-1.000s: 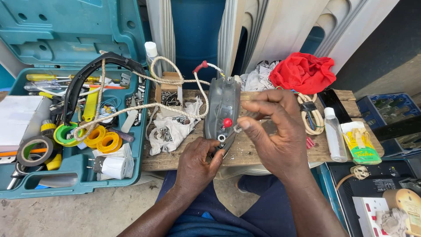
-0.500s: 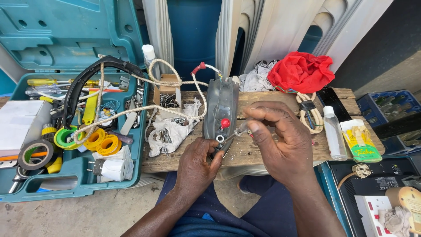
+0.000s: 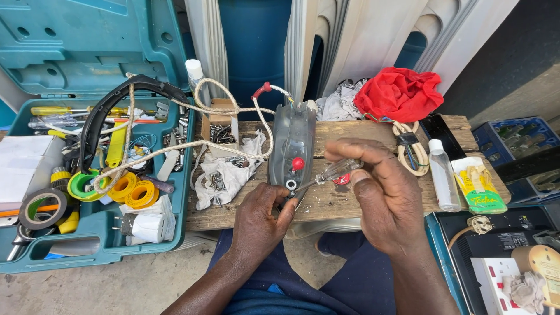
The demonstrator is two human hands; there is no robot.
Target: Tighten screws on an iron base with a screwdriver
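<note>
Right hand (image 3: 385,192): fingers pinched narrow round the clear handle of a screwdriver (image 3: 326,175), shaft slanting down and left, tip at the near end of a grey plastic casing (image 3: 291,149)

Left hand (image 3: 262,213): fingers curled shut on that same near end of the casing, thumb up beside the screwdriver tip

Casing lengthwise on a wooden board (image 3: 350,201), near end just over the front edge, a red knob and a small white ring showing on its lower half, a red-tipped wire (image 3: 262,90) leaving the far end

Just left of the casing a crumpled white cloth (image 3: 224,175) strewn with small metal parts, a pale rope (image 3: 186,146) looping across it

Right of the hands on the board: a coiled cord (image 3: 408,146), a clear bottle (image 3: 441,175), a yellow-green packet (image 3: 479,189); behind them a red cloth (image 3: 399,93)

Far left, an open teal toolbox (image 3: 93,239) with tape rolls (image 3: 131,192) and a black curved handle (image 3: 111,105)
</note>
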